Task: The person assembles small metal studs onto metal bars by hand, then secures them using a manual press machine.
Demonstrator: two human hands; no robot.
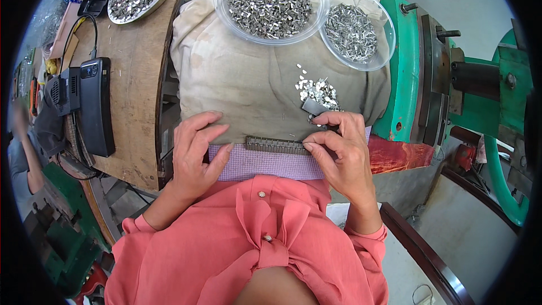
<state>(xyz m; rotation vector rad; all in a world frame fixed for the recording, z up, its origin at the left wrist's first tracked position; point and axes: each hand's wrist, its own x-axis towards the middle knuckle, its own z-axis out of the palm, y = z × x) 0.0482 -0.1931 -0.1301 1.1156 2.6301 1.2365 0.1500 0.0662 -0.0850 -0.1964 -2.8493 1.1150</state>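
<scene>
A dark metal strip with a row of slots (275, 145) lies across the near edge of the cloth-covered surface. My right hand (344, 147) is at its right end, thumb and a finger pinched on that end. Another finger of this hand reaches toward a grey rectangular metal plate (314, 107), beside a loose heap of small shiny metal pieces (323, 90). To the strip's left, my left hand (197, 149) rests on the cloth with fingers apart, holding nothing.
Two clear tubs, the larger (219, 20) and the smaller (389, 56), hold small metal parts at the far side. A green machine (403, 73) flanks the right. A wooden table (135, 96) carries a black power bank (97, 107) and a bowl (164, 0). Another person's arm (31, 158) appears far left.
</scene>
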